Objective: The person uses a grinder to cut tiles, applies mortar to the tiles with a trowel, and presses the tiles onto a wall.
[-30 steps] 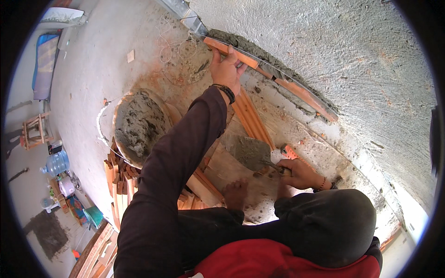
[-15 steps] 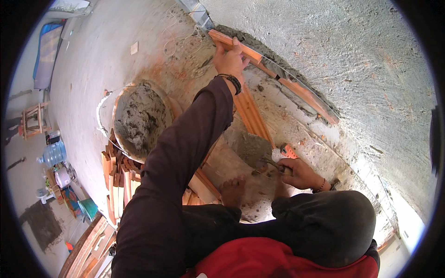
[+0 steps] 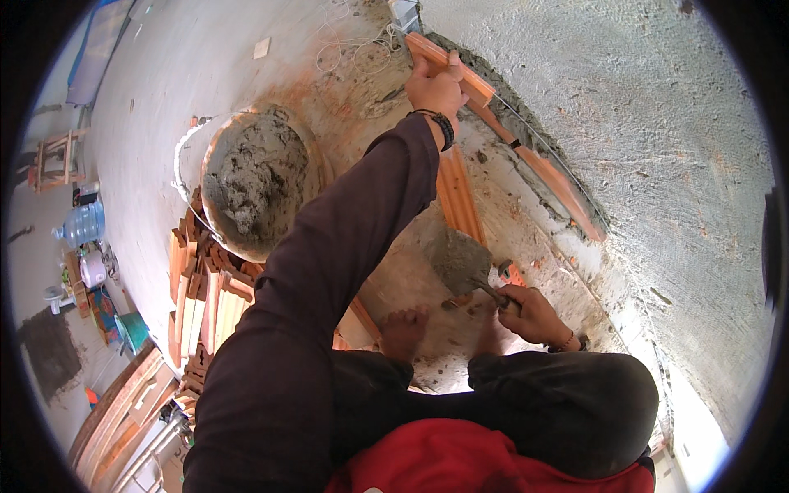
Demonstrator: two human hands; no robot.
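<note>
My left hand [image 3: 437,89] is closed around a reddish terracotta strip tile [image 3: 475,85], pressing it along the foot of the wall beside a band of wet mortar [image 3: 460,53]. Past it, other terracotta strips [image 3: 559,191] lie end to end along the same wall line. A taut string [image 3: 538,130] runs just over their edge. Lower down, my right hand [image 3: 532,317] grips the handle of a trowel, whose grey, mortar-smeared blade [image 3: 460,261] is low over the floor near my bare feet [image 3: 405,330].
A bucket of mortar [image 3: 255,181] stands to the left of my forearm. Stacked terracotta strips [image 3: 201,300] lie below it, and more strips [image 3: 460,197] rest between my arm and the wall. An orange-and-black tool [image 3: 510,273] lies beside the trowel. Loose string [image 3: 333,49] coils on the floor.
The whole view has shifted slightly. My left hand stays on the strip tile at the wall. The trowel has tilted a little, and more of its blade and neck shows.
</note>
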